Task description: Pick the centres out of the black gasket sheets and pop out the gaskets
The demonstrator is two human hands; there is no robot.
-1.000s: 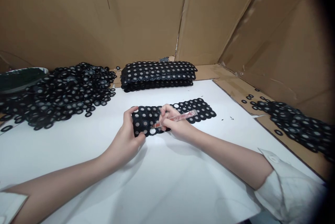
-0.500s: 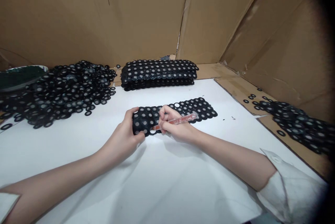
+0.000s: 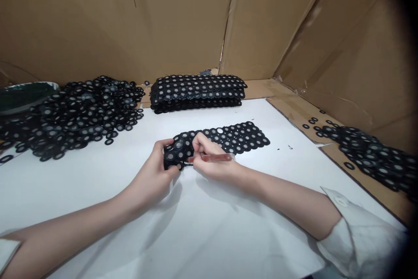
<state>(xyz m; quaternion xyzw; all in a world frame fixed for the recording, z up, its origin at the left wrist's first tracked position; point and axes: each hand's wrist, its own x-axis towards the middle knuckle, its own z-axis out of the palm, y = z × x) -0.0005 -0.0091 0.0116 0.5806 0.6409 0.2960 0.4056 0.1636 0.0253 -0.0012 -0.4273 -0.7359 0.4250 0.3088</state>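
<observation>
A black sheet of joined rings (image 3: 247,136) lies on the white table surface, its left end slightly raised and bent. My left hand (image 3: 156,171) grips that left end, thumb at the near edge and fingers at the far edge. In my right hand (image 3: 212,161) is a tool with a reddish handle (image 3: 218,157), wrapped in clear plastic. The tool points left, and its tip is at a white gap near the sheet's front edge; the exact contact is hard to make out.
Behind the sheet stands a stack of similar black sheets (image 3: 199,89). A large heap of loose black rings (image 3: 88,113) and a bowl of dark material (image 3: 28,96) are at the left. More rings (image 3: 372,152) lie on cardboard at the right. Cardboard walls (image 3: 183,18) enclose the back.
My right hand has moved slightly left, and the tool has tilted flatter. The sheet's left end is more raised and curved in my left hand.
</observation>
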